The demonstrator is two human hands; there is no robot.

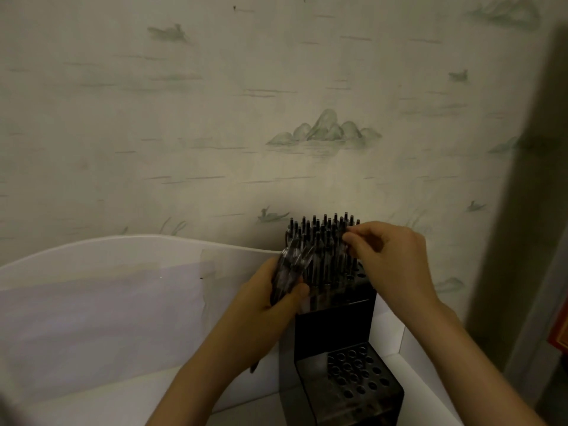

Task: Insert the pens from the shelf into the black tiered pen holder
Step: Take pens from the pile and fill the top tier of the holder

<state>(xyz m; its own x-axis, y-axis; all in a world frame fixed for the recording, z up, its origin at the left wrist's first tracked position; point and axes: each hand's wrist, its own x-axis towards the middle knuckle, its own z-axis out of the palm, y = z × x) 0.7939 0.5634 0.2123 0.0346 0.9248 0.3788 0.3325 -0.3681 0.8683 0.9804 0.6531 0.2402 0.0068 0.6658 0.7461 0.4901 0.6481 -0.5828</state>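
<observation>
The black tiered pen holder (333, 327) stands on a white shelf, its top tier packed with several upright dark pens (319, 238). Its lower front tier (353, 373) shows open holes. My left hand (270, 296) grips a bundle of dark pens (287, 275) just left of the top tier. My right hand (390, 259) hovers over the top tier's right side and pinches one pen (345, 241) among the standing ones.
A white shelf wall (123, 287) curves across the left and behind the holder. Patterned wallpaper (276, 118) fills the background. A dark vertical edge (522, 210) and something red (559, 336) lie at the far right.
</observation>
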